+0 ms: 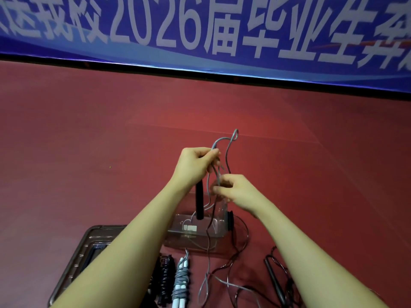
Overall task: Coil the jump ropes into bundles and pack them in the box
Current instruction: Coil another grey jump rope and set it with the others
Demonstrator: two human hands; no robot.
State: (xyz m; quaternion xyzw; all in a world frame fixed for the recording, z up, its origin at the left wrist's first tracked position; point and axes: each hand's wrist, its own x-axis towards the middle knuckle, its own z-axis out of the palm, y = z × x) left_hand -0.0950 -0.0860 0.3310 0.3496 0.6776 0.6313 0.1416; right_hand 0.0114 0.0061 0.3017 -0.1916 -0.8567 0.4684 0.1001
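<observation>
Blue banner across the top, white print, partly cut off by the frame: "2026届毕业生" reads clean, characters either side clipped or blurred. Below it, red worktop fills most of the view. Clear plastic box sits centre, just past the forearms, with a small white label on its near wall, text too small to read. Its lid lies flat to the left, partly under the left forearm. Both arms reach forward, hands raised above the box. Left hand is higher, fingers curled round a black handle that hangs straight down from the fist, lower end level with the box rim; the same hand pinches the grey rope at the fingertips. Right hand sits just below and right of the left, fingers curled, gripping strands of the same rope; a loop of it stands up above both hands. The rope's slack drops from the hands across the box front to the worktop, where it lies in loose loops. Near edge of the worktop, left to right: black coiled bundle, then a grey coiled bundle with white handles wrapped tight, touching or nearly so. A thin dark rope loops loosely from the box's right side. Far right, another black handle with tangled dark cord, partly hidden by the right forearm.
</observation>
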